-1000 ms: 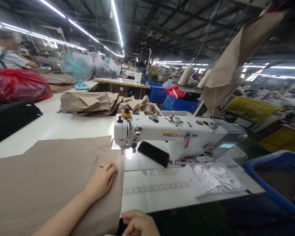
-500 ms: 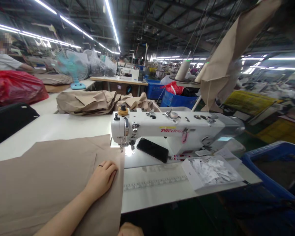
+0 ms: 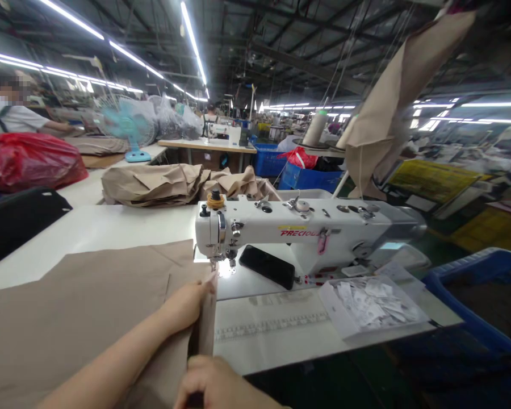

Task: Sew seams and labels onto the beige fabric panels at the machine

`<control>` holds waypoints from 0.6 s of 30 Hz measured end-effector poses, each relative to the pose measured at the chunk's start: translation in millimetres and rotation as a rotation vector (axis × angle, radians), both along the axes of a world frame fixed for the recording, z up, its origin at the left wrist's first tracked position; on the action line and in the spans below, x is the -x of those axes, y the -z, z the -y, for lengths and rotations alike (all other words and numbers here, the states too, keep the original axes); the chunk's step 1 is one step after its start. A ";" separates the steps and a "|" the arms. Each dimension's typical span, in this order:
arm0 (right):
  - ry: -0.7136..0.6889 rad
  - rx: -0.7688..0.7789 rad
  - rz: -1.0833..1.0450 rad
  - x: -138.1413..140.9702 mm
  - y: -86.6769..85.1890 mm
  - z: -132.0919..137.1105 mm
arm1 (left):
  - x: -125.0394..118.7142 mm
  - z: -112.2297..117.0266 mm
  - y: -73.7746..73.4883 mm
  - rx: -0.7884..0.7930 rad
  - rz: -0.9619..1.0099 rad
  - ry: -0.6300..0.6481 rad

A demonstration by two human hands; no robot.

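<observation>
A large brown fabric piece (image 3: 111, 301) lies over the left part of the sewing table, its right edge running to beneath the needle of a white sewing machine (image 3: 255, 224). Just in front of the presser foot (image 3: 215, 262), my left hand (image 3: 187, 307) pinches that edge, its fingertips partly blurred. Nearer to me, my right hand (image 3: 217, 383) is closed on the same edge, where the cloth is lifted and a dark gap shows between layers. Some of the right fingers are hidden by the hand itself.
A black phone (image 3: 267, 267) lies under the machine arm. Right of it stands a white box of labels (image 3: 372, 304), near a blue crate (image 3: 472, 278). Folded brown fabric (image 3: 153, 184) is heaped behind the machine. A person (image 3: 15, 108) works at far left.
My left hand has gone from lying flat on the fabric to pinching its edge closer to the needle. My right hand has come up from the bottom and taken hold of the edge, lifting it.
</observation>
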State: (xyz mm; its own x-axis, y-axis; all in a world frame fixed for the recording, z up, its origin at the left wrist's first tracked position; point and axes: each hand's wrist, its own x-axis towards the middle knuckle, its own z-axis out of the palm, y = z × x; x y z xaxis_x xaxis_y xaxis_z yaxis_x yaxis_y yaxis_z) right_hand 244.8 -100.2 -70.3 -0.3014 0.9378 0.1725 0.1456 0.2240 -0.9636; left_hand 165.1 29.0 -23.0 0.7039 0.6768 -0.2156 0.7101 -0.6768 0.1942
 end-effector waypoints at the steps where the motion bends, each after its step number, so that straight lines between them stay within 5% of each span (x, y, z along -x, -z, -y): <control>1: 0.064 0.172 -0.036 -9.2 -2.0 -2.9 | -1.0 -1.9 -0.4 -0.018 -0.024 -0.005; 5: 0.250 0.603 -0.119 -40.1 2.2 -17.4 | -5.6 -4.7 -3.1 -0.127 -0.109 -0.040; 11: 0.407 0.688 -0.054 -71.7 0.0 -56.9 | -8.3 -11.5 -6.6 -0.108 -0.177 0.054; 18: 0.494 0.669 0.136 -82.0 0.6 -104.7 | -20.4 -9.8 -11.5 -0.165 -0.266 0.022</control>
